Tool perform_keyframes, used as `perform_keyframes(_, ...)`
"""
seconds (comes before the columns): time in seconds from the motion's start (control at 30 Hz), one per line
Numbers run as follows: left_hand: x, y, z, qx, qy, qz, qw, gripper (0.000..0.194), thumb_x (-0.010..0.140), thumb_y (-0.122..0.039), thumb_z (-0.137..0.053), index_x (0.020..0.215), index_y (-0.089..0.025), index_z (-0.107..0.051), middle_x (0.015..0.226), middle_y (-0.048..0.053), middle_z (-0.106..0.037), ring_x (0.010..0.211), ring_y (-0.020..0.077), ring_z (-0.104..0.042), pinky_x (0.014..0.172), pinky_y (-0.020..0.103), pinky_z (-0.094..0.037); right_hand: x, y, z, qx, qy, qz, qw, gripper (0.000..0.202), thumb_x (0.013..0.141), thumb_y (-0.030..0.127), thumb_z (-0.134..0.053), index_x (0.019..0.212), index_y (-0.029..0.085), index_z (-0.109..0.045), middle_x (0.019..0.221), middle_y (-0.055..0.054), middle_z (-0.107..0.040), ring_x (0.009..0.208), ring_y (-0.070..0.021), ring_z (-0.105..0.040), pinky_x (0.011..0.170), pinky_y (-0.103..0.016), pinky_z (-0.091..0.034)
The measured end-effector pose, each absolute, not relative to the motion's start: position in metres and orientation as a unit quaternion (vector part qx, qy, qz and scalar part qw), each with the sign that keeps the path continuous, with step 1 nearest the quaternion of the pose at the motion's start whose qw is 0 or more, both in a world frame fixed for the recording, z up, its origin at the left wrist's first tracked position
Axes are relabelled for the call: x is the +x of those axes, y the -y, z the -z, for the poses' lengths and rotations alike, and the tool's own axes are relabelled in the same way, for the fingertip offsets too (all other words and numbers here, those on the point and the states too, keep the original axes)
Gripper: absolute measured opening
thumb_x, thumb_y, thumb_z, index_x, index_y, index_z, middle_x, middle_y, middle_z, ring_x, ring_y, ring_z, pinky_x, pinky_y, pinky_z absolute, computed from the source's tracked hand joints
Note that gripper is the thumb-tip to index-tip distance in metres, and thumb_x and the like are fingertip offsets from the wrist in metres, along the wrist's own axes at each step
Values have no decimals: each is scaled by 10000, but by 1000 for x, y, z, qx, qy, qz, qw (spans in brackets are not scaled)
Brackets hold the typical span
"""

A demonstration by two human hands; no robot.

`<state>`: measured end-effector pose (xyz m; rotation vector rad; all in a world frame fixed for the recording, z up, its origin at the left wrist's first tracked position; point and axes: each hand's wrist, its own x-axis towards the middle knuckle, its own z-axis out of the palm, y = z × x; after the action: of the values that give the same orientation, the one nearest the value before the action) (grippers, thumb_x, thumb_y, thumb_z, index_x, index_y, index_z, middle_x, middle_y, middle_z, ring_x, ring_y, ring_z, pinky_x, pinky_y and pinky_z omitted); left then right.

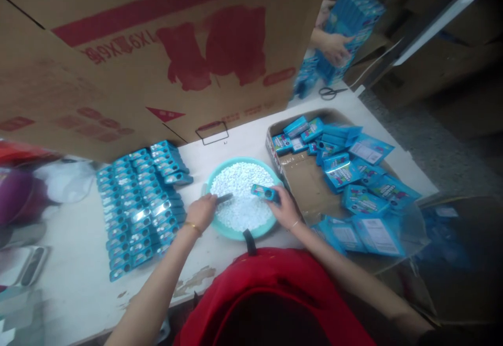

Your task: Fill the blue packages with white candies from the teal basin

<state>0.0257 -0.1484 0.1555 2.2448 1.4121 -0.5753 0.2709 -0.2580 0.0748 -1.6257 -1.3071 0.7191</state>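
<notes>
A round turquoise basin [225, 232] full of small white pellets [239, 178] stands in front of me. My left hand [201, 212] is closed on a dark, narrow tool [224, 198] whose tip reaches over the pellets; its exact kind is unclear. Over the basin's right side, my right hand [286, 208] grips a small blue box [263, 192] with a dark round spot on its end. Left of the basin, rows of similar blue boxes [135, 215] stand packed together on the white table [74, 241].
A cardboard tray [301, 178] on the right holds blue boxes and flat blue packets [365, 199]. A large carton [176, 47] walls off the back. Scissors [332, 93] lie at the far right, near another person's hand [335, 47] holding stacked blue boxes [351, 15].
</notes>
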Motion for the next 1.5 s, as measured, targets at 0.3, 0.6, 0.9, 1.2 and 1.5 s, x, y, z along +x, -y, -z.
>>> perform_keyframes(0.3, 92, 170, -37, 782, -513, 93, 340, 285, 907, -224, -407, 1165, -172, -517, 1196, 110, -601, 1092, 207, -570, 965, 334, -443, 278, 269, -80, -695, 430, -327, 474, 408, 767, 400, -669, 1102, 229, -511, 1059, -56, -616, 1003, -231, -585, 914, -390, -469)
perform_keyframes(0.6, 26, 150, -117, 803, -439, -9, 402, 250, 898, -333, -446, 1084, -182, -522, 1003, 66, -625, 877, 177, -588, 847, 340, -479, 271, 273, -80, -699, 488, -298, 429, 341, 803, 353, -622, 1101, 226, -517, 1030, -71, -610, 979, -247, -587, 892, -416, -480)
perform_keyframes(0.9, 55, 137, -210, 887, -325, 144, 294, 208, 909, -286, -400, 1011, -183, -549, 988, 79, -625, 867, 205, -598, 761, 331, -469, 255, 251, -85, -636, 599, -278, 398, 355, 749, 143, -534, 1100, 199, -541, 1068, -104, -606, 1047, -273, -553, 923, -445, -469)
perform_keyframes(1.2, 104, 155, -258, 887, -334, 284, 144, 239, 884, -105, -358, 973, -134, -577, 905, 114, -612, 774, 217, -622, 629, 316, -477, 255, 258, -69, -623, 604, -280, 411, 426, 712, 103, -516, 1121, 219, -528, 1082, -97, -597, 1063, -275, -543, 948, -489, -455)
perform_keyframes(1.5, 55, 149, -224, 888, -377, 189, 182, 208, 924, -246, -377, 1015, -186, -554, 946, 76, -600, 851, 192, -588, 701, 291, -475, 257, 260, -69, -633, 582, -314, 403, 316, 802, 211, -564, 1116, 227, -526, 1077, -92, -614, 1058, -266, -565, 935, -461, -466)
